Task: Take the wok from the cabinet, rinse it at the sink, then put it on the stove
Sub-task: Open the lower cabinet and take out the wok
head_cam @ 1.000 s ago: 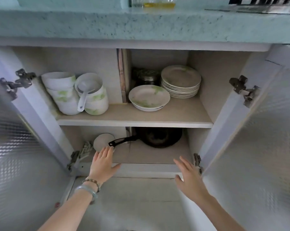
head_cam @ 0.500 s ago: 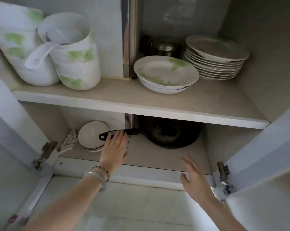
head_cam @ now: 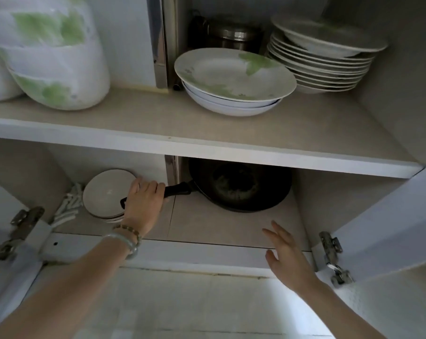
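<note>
Left hand (head_cam: 143, 201) gripped the straight black handle (head_cam: 176, 189) of the dark round metal wok (head_cam: 241, 187), which sat on the cabinet's lower shelf (head_cam: 231, 226). Right hand (head_cam: 289, 258) hovered with fingers spread, holding nothing. Risk: pulling out sideways could knock the adjacent stack of small white plates (head_cam: 104, 194).

No text, label, brand or number can be read anywhere in the cabinet (head_cam: 207, 149). The plates (head_cam: 234, 74) and the blurred stacked bowls (head_cam: 60, 57) carry only green painted patterns. The metal canister (head_cam: 234, 37) behind them is too dark to show any marking.
</note>
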Demonstrator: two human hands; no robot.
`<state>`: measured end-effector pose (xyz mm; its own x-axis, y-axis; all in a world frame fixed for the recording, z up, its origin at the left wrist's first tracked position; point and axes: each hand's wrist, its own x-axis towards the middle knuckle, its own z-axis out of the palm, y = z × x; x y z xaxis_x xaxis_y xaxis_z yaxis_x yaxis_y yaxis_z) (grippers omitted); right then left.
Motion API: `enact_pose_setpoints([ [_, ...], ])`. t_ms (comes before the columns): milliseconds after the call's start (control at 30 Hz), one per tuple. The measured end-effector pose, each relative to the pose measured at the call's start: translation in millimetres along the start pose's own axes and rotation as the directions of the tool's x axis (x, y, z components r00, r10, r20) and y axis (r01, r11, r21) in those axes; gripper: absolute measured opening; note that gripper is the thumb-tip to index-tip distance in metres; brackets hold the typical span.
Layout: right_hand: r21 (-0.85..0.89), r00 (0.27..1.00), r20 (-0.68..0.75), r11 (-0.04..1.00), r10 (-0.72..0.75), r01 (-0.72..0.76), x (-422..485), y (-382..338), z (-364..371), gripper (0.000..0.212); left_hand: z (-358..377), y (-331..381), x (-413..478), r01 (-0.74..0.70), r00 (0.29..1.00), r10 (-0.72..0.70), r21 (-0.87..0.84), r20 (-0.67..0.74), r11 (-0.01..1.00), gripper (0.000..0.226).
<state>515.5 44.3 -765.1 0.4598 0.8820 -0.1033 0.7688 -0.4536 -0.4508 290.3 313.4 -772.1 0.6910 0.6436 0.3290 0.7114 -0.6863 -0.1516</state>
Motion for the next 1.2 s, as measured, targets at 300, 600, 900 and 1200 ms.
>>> enact_pose_setpoints([
  [300,0.076,0.993,-0.121,0.997,-0.009,0.018,-11,-4,-3,0.056,-24,-9,-68,-0.034,0.999,0.034,-0.003,0.024,0.999,0.036],
  [600,0.309,0.946,-0.290,0.950,0.146,-0.052,-33,-5,-3,0.055,-59,-40,-131,-0.101,0.994,0.100,0.023,0.054,0.995,0.040],
  [900,0.468,0.893,-0.079,0.808,0.442,-0.359,-36,-4,11,0.054,-58,-86,-182,-0.078,0.993,0.075,0.030,0.089,0.996,0.045],
  [1200,0.582,0.908,-0.068,0.756,0.413,-0.300,-34,-15,22,0.029,-54,-94,-178,-0.078,0.991,0.077,0.005,0.108,0.997,0.059],
])
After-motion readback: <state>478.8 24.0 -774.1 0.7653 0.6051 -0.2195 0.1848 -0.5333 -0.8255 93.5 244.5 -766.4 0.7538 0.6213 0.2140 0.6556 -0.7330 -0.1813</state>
